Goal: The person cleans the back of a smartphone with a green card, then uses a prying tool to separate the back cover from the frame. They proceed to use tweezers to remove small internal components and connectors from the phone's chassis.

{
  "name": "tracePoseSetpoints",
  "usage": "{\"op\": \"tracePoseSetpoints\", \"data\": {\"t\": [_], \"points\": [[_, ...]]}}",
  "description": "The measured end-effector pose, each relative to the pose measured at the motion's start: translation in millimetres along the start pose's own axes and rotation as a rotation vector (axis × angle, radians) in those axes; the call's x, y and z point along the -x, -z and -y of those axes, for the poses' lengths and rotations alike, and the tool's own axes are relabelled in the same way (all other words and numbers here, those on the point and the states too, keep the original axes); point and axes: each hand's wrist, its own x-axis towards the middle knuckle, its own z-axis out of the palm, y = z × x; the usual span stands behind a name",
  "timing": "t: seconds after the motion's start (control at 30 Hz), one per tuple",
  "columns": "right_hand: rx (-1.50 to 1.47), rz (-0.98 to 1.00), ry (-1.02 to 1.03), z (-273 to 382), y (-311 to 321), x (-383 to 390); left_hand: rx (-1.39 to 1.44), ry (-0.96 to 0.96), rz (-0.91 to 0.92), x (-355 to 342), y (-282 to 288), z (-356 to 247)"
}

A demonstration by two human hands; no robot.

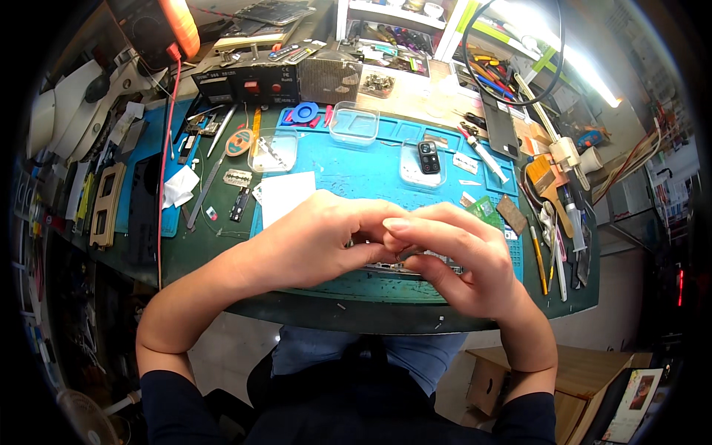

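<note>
Above the near part of the blue work mat (337, 167), my left hand (311, 237) and my right hand (471, 256) meet, fingertips almost touching. Both have bent fingers pinched inward around a small thing between them, mostly hidden by the fingers. Below the fingertips shows a strip of a phone circuit board (397, 265); the hands cover most of it. Left of my left hand lies a white sheet (291, 194). Beyond my right hand are a green board (483, 211) and a brown flat piece (512, 213). A black camera module (429, 157) sits in a clear plastic tray (412, 180).
Two more clear tubs (354, 122) stand at the back and left of the mat. A razor blade (237, 177) and a reel (239, 142) lie to the left. Syringe (482, 154), brush (543, 182) and tweezers crowd the right. A red cable (162, 215) hangs on the left.
</note>
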Motion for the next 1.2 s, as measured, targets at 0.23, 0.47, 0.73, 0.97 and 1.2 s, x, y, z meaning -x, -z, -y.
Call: {"op": "tracePoseSetpoints", "data": {"t": [0.23,0.47,0.73,0.97,1.2], "points": [[-0.005,0.001,-0.086,11.1,-2.7,-0.8,0.384,0.126,0.093,-1.1,0.0,-9.0],[0.088,-0.014,-0.036,8.0,-4.1,-2.2,-0.052,-0.062,-0.084,-10.2,-18.6,-2.0],[0.030,-0.027,-0.064,8.7,-7.0,-1.4,0.008,0.099,0.054,-10.8,-8.5,-12.4],[-0.050,-0.037,-0.141,14.8,-4.8,-4.4,0.144,0.014,0.039,-4.3,-8.0,-3.5],[-0.011,0.011,-0.130,7.4,-3.4,2.0,0.086,-0.062,-0.042,-3.8,-15.3,-2.3]]}}
